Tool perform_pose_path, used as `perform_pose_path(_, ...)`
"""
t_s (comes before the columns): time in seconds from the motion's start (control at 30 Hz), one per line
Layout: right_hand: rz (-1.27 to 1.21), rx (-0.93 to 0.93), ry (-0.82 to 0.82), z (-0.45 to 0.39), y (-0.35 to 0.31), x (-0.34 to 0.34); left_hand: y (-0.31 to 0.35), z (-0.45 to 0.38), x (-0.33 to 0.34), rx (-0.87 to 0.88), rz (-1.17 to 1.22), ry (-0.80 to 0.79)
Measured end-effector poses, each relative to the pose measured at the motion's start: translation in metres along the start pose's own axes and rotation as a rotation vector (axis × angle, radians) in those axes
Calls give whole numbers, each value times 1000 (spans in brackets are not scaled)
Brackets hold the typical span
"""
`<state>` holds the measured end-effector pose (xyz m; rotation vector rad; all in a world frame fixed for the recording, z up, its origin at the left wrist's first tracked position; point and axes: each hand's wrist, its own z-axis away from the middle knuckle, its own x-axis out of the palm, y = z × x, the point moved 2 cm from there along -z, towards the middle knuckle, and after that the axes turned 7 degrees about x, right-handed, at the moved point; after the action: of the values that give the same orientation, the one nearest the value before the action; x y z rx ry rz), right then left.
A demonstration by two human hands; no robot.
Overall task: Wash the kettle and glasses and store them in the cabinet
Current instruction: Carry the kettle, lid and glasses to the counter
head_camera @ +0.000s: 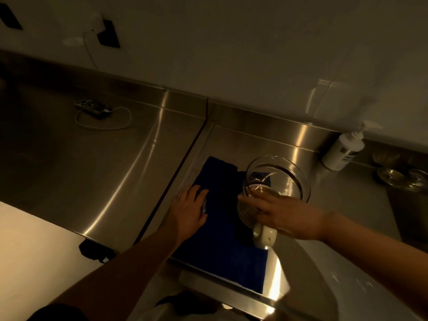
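A clear glass kettle [278, 179] with a cream handle [265, 235] stands tilted on a dark blue towel [217, 239] spread over the steel draining surface. My right hand [284, 215] lies over the kettle's near side just above the handle, fingers spread against the glass. My left hand [191, 207] rests on top of a small clear glass [203, 206] at the towel's left edge, fingers curved over it; most of the glass is hidden under the palm.
A white pump bottle [342, 151] stands at the back right by the wall. Small metal dishes [403, 179] sit to its right. A power strip with a white cable [95, 108] lies on the left steel counter [92, 158]. Dark sockets [108, 34] are on the wall.
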<state>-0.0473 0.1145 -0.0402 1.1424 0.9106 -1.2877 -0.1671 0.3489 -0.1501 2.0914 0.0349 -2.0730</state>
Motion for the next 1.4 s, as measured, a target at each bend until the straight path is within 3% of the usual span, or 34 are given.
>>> perform_pose_path(0.23, 221, -2, 142, -5, -14, -2, -1, -1, 1, -4, 2, -19)
perform_pose_path(0.57, 280, -20, 337, -13, -23, -9, -1, 0, -2, 10, -45, -43)
perform_pose_path(0.87, 393, -65, 268, -31, -30, -1, 2, 2, -5, -6, -22, -20)
perform_pose_path(1.0, 300, -78, 367, -30, -27, -1, -2, -2, -5, 28, -18, -41)
perform_pose_path(1.17, 231, -62, 369, -38, -21, -11, -7, -5, -9, 118, -37, -88)
perform_pose_path(1.4, 321, -108, 355, -79, -23, -25, -28, -1, -30, 56, 5, 2)
